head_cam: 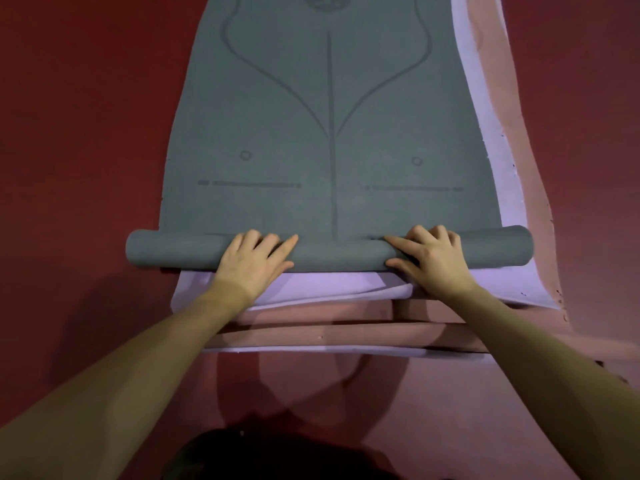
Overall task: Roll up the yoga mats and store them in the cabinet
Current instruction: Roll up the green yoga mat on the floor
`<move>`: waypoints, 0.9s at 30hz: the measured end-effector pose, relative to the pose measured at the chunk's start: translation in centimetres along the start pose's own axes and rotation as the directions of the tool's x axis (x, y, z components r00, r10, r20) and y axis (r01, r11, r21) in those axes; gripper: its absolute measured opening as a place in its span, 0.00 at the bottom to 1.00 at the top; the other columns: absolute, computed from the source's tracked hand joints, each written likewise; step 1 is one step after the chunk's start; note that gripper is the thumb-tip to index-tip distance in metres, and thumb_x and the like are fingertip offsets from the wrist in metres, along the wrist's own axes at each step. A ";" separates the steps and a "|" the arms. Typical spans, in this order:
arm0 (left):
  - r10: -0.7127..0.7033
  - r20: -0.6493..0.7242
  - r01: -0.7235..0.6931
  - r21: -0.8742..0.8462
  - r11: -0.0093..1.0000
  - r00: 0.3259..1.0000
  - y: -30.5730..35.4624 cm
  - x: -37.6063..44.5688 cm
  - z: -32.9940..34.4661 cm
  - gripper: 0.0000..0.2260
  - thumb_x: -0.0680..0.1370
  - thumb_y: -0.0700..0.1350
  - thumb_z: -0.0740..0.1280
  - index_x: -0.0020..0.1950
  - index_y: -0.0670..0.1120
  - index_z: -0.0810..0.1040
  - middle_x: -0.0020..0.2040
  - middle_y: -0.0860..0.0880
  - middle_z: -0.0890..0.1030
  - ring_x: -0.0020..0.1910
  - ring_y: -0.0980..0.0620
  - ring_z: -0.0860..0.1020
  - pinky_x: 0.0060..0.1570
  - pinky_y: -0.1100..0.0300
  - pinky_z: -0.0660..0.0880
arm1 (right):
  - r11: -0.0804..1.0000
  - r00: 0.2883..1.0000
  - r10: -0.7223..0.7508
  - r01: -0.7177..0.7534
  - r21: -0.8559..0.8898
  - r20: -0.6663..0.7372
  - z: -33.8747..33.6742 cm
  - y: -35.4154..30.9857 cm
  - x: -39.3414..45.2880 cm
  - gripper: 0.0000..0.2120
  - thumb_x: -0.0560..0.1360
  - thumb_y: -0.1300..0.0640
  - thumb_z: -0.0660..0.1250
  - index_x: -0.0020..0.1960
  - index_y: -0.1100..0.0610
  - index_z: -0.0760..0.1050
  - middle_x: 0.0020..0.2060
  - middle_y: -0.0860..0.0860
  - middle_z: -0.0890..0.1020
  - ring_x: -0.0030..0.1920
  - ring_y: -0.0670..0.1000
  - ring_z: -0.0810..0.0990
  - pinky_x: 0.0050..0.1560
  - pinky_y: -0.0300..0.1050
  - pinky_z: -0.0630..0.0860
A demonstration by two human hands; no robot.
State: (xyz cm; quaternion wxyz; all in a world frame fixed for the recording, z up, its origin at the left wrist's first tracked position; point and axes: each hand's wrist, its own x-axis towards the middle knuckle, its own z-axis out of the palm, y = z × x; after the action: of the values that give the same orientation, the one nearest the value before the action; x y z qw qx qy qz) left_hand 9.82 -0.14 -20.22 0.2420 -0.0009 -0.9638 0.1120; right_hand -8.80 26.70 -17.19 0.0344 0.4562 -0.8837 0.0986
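1. The floor (69,133) is dark red, and the mats lie on it in a stack running away from me. No cabinet is in view, so I judge storing is a long way off.
2. The grey mat (329,116) is on top. Most of it lies flat, stretching to the far edge of the picture with its printed lines showing. Only its near end is rolled, so I reckon the rolling has barely begun.
3. Under it is a purple mat (485,150), showing as a strip along the right side and as a loose fold near me. It is not rolled at all.
4. Below that is a pink mat (526,168), showing further right and in flat layers near me, also unrolled. So by my count one mat is started and at least two are untouched.
5. The roll (339,252) is a thin tube lying across the stack from left to right, just beyond my wrists.
6. My left hand (254,258) rests on top of the roll left of centre, fingers curled over it, thumb on its near side.
7. My right hand (431,252) grips the roll right of centre the same way, with bare roll between the two hands.
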 end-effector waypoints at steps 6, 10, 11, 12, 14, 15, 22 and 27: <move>-0.052 0.043 0.053 -0.034 0.998 0.998 0.3 -0.3 0.5 0.20 0.75 0.54 0.59 0.57 0.45 0.82 0.44 0.45 0.81 0.44 0.45 0.72 0.48 0.53 0.66 | 1.000 0.998 -0.019 0.020 -0.018 0.057 -0.2 0.6 1.6 0.25 0.72 0.36 0.55 0.57 0.47 0.81 0.39 0.53 0.76 0.37 0.59 0.74 0.41 0.53 0.72; -0.082 0.125 0.086 -0.031 0.996 0.989 -0.1 0.6 0.7 0.20 0.75 0.54 0.56 0.57 0.46 0.82 0.44 0.47 0.81 0.43 0.45 0.79 0.51 0.51 0.68 | 0.988 0.996 -0.093 0.092 -0.128 -0.004 -0.1 1.1 2.6 0.27 0.75 0.35 0.52 0.55 0.49 0.82 0.41 0.54 0.78 0.38 0.59 0.75 0.42 0.56 0.73; -0.087 0.132 0.092 -0.033 0.995 0.987 -0.2 0.8 0.7 0.20 0.75 0.54 0.56 0.56 0.47 0.82 0.44 0.47 0.80 0.43 0.44 0.78 0.50 0.52 0.67 | 0.981 0.995 -0.095 0.087 -0.176 -0.038 0.1 1.0 2.6 0.25 0.75 0.36 0.53 0.55 0.49 0.82 0.43 0.55 0.78 0.39 0.59 0.74 0.45 0.56 0.72; -0.096 0.142 0.102 -0.036 0.994 0.985 -0.2 1.0 0.7 0.20 0.75 0.54 0.56 0.56 0.47 0.82 0.44 0.47 0.80 0.43 0.44 0.77 0.49 0.52 0.65 | 0.973 0.993 -0.092 0.073 -0.218 -0.075 0.3 0.7 2.5 0.24 0.76 0.38 0.54 0.56 0.50 0.82 0.44 0.55 0.78 0.39 0.59 0.73 0.48 0.55 0.70; -0.123 0.179 0.132 -0.037 0.991 0.976 -0.3 1.3 0.6 0.20 0.75 0.55 0.56 0.55 0.48 0.82 0.44 0.48 0.80 0.42 0.43 0.76 0.47 0.52 0.65 | 0.965 0.986 -0.093 0.056 -0.256 -0.136 0.9 0.1 1.6 0.23 0.76 0.41 0.55 0.59 0.53 0.80 0.44 0.56 0.78 0.40 0.59 0.72 0.49 0.54 0.66; -0.131 0.202 0.141 -0.034 0.989 0.970 -0.4 1.4 0.6 0.21 0.74 0.56 0.55 0.55 0.49 0.83 0.44 0.49 0.80 0.41 0.44 0.76 0.46 0.53 0.66 | 0.968 0.983 -0.096 0.056 -0.245 -0.155 1.2 0.0 1.0 0.23 0.76 0.42 0.56 0.60 0.53 0.79 0.45 0.56 0.78 0.40 0.59 0.72 0.50 0.54 0.66; -0.181 0.139 0.191 -0.057 0.980 0.974 -0.5 1.7 0.8 0.23 0.74 0.58 0.56 0.60 0.48 0.79 0.48 0.48 0.78 0.45 0.45 0.67 0.47 0.51 0.61 | 0.980 0.978 -0.148 0.125 -0.156 -0.148 1.3 0.5 1.6 0.23 0.74 0.39 0.58 0.57 0.52 0.81 0.41 0.56 0.78 0.38 0.60 0.76 0.50 0.60 0.75; -0.087 0.061 0.087 0.004 0.996 0.994 -0.8 1.6 0.7 0.17 0.77 0.51 0.58 0.65 0.53 0.69 0.50 0.45 0.83 0.48 0.43 0.81 0.53 0.42 0.76 | 0.989 0.981 -0.107 0.088 -0.120 -0.163 1.2 0.8 3.6 0.27 0.78 0.37 0.51 0.55 0.52 0.82 0.36 0.55 0.78 0.33 0.60 0.76 0.49 0.62 0.76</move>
State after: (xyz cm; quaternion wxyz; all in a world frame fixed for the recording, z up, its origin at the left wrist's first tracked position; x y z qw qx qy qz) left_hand 8.11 -1.01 -19.93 0.2172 0.0446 -0.9697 0.1023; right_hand -11.52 24.08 -17.98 0.1395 0.4863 -0.8584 0.0853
